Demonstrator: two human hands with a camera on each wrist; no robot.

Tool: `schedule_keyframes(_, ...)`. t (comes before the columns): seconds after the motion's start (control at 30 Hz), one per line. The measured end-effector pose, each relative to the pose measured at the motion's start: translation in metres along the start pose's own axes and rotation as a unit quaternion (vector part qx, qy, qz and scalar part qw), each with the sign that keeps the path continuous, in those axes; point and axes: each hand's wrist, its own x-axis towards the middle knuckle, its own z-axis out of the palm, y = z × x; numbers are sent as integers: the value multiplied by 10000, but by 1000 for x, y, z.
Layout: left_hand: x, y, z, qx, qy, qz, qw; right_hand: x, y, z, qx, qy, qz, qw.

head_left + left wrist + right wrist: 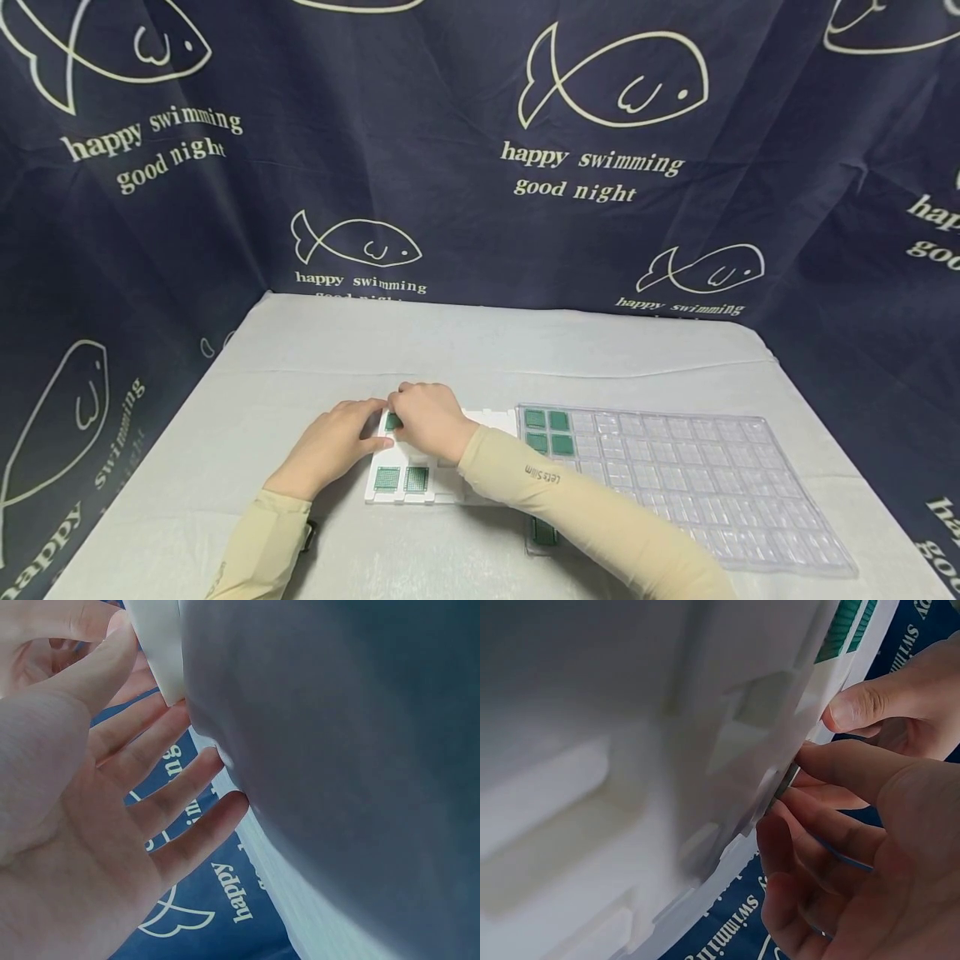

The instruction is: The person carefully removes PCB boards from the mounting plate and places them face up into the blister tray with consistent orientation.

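Note:
At the far left corner of a white tray (467,496), my right hand (431,421) pinches a small green circuit board (392,422) between thumb and fingertips. In the right wrist view, only a thin dark edge of that board (786,780) shows between the fingers. My left hand (333,442) rests at the tray's left edge, its thumb touching the top and its other fingers extended beside it, as the left wrist view shows. Two more green boards (386,479) sit in the tray's near left pockets. The right hand and sleeve hide much of the tray's middle.
A clear plastic tray (690,475) with many pockets lies right of the white tray. Several green boards (561,444) fill its left columns, partly hidden by the right sleeve (585,508). A pale cloth covers the table (450,342); a dark printed curtain (465,167) hangs behind.

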Motion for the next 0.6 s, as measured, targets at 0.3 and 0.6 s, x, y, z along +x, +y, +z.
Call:
schedule_keyframes(0.3,0,0,1,-17,64,41,10000,-2,2,0,102,67,-34,9999)
schedule_keyframes(0.6,2,-4,5,6,88,80,9999,-5,6,-3,74,137,7,9999)
